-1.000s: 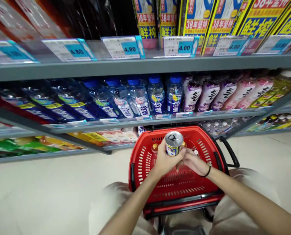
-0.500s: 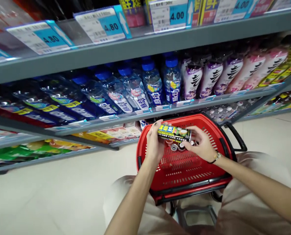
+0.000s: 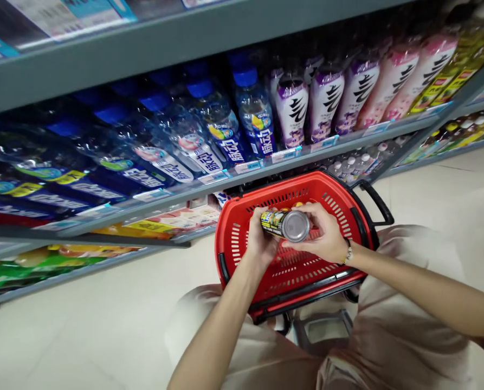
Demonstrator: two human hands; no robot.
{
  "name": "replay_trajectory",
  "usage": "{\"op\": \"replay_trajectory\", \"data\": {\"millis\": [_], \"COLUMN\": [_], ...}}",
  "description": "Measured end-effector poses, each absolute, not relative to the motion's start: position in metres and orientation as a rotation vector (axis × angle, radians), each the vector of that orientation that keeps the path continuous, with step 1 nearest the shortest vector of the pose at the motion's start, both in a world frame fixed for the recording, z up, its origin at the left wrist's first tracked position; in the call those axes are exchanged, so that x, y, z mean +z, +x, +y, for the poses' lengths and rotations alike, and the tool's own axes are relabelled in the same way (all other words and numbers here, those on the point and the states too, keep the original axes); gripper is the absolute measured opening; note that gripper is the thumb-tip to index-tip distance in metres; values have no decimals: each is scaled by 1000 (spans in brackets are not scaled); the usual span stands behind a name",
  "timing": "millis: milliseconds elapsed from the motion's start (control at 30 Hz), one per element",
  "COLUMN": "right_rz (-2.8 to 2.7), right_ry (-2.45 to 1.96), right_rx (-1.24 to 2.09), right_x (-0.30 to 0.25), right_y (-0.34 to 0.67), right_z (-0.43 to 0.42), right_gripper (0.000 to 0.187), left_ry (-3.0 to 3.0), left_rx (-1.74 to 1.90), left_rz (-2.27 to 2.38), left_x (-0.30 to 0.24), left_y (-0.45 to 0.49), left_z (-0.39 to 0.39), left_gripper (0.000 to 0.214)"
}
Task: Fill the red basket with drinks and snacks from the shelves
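A drink can [image 3: 285, 224] with a yellow-green label lies on its side between both my hands, its silver end facing me. My left hand [image 3: 259, 238] grips its far end. My right hand [image 3: 325, 234] holds the near end with fingers curled around it; a bracelet sits on that wrist. The can hovers just above a red plastic shopping basket [image 3: 349, 214] with a black handle, which stands on the floor in front of my knees. What lies in the basket is hidden behind my hands.
Grey store shelves run across the top. Blue-capped bottles [image 3: 255, 116] stand in the middle, purple and pink bottles [image 3: 331, 97] to the right, flat packs [image 3: 172, 222] on the lowest shelf. Pale tiled floor [image 3: 83, 336] spreads to the left.
The can went from upright to lying sideways, then turned so its silver end faces me. The camera tilted down, and the shelves slid up in view.
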State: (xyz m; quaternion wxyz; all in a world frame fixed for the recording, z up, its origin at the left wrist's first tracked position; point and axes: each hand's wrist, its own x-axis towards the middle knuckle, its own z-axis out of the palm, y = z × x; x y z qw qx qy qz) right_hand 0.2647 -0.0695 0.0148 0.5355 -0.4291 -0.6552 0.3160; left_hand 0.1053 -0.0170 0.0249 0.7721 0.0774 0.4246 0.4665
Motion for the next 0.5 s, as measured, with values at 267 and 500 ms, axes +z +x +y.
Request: {"op": "replay_trajectory", "data": {"millis": [267,500], "right_rz": [-1538,-1418], "right_ry": [-1049,-979], "right_rx": [842,937], "right_x": [22,26], "right_y": [265,269], "right_z": [-67,-59], "right_gripper": [62,61], "left_ry": [181,314], "left_rx": [1021,1050], "left_rz": [968,1070], "left_x": [27,43], "left_y": [97,95], "left_z": [-13,-11], "left_gripper": [22,20]}}
